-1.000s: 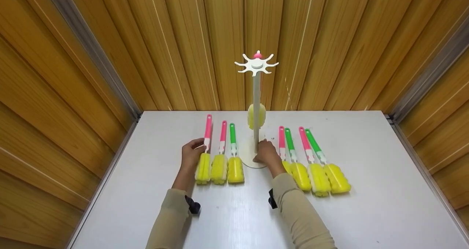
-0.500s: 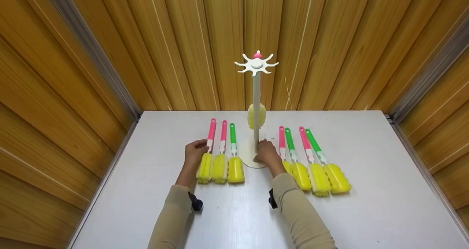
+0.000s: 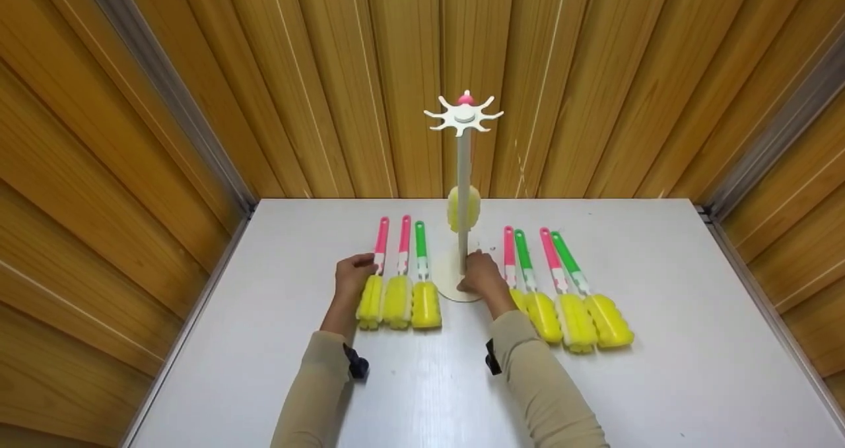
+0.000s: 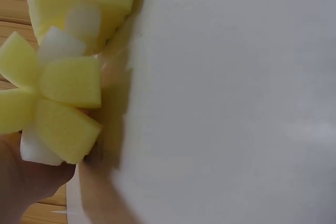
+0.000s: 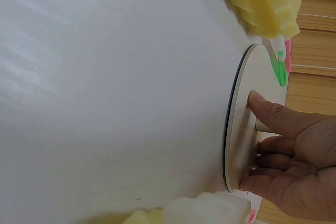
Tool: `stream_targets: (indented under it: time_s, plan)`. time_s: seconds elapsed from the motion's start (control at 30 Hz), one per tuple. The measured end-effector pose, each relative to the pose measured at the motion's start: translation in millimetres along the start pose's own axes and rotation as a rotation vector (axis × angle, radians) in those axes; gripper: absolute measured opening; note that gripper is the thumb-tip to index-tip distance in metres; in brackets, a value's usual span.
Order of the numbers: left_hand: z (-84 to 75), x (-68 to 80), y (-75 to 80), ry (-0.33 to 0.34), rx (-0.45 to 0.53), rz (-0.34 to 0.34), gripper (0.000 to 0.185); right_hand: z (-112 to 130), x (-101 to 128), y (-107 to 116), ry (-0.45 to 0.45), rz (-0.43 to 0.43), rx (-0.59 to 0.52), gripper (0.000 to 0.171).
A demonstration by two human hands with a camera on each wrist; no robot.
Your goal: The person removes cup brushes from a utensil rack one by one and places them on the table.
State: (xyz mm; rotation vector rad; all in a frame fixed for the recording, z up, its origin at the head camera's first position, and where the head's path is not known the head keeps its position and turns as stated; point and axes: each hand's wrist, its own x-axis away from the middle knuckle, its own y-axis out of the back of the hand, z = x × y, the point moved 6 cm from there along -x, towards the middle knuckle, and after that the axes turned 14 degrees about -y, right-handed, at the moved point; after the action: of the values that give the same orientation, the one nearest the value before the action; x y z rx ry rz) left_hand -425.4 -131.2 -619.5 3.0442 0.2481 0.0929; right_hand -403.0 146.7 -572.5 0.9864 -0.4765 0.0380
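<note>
Left hand [image 3: 353,278] holds the outermost pink-handled brush with the yellow sponge head [image 3: 373,283], thumb at the handle where it meets the sponge, fingers curled around its outer side. Left wrist view shows the sponge head's petal-shaped foam end [image 4: 55,98] against the palm. That brush lies flat, pressed against a second pink-handled sponge brush [image 3: 399,284], with a green-handled sponge brush [image 3: 422,282] next in the row; handles point toward the far edge of the white table [image 3: 693,369].

Right hand [image 3: 484,278] rests on the round white base [image 5: 244,124] of the tall white hook stand [image 3: 463,191], fingers loosely bent, pressing down on the disc beside the pole. Nothing gripped. The stand sits upright mid-table, nearer the far edge, between both hands. A yellow sponge brush [image 3: 463,208] hangs along its pole.

Just right of the right hand is a row of four more sponge brushes [image 3: 561,289], alternating pink and green handles, fanned slightly toward the table's right edge. Nearest one touches or is partly covered by the hand; cannot tell which.

Wooden slat walls [image 3: 198,72] surround the table.
</note>
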Motion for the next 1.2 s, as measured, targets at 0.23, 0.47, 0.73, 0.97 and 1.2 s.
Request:
stream_targets:
  time_s: [0.23,0.47,0.73,0.97,1.2]
  plan:
    - [-1.7,0.9,-0.3,-0.026,-0.004,0.005,0.033,-1.2,-0.6,-0.2,0.001,0.0,-0.023,0.055]
    - [-2.3,2.2,-0.4,-0.032,0.017,0.01,0.034,-1.6,-3.9,-2.8,-0.018,-0.006,0.003,0.056]
    - [-3.3,2.0,-1.0,-0.035,-0.037,0.024,0.032,-0.9,-3.5,-1.2,-0.037,0.004,-0.028,0.057]
    - [-3.1,1.9,-0.4,-0.035,-0.031,0.033,0.033,-1.1,-1.3,-0.9,-0.022,-0.007,-0.022,0.055]
    - [-3.1,3.2,-1.1,-0.039,-0.086,0.049,0.032,-0.5,-1.3,-1.1,-0.026,0.006,-0.033,0.056]
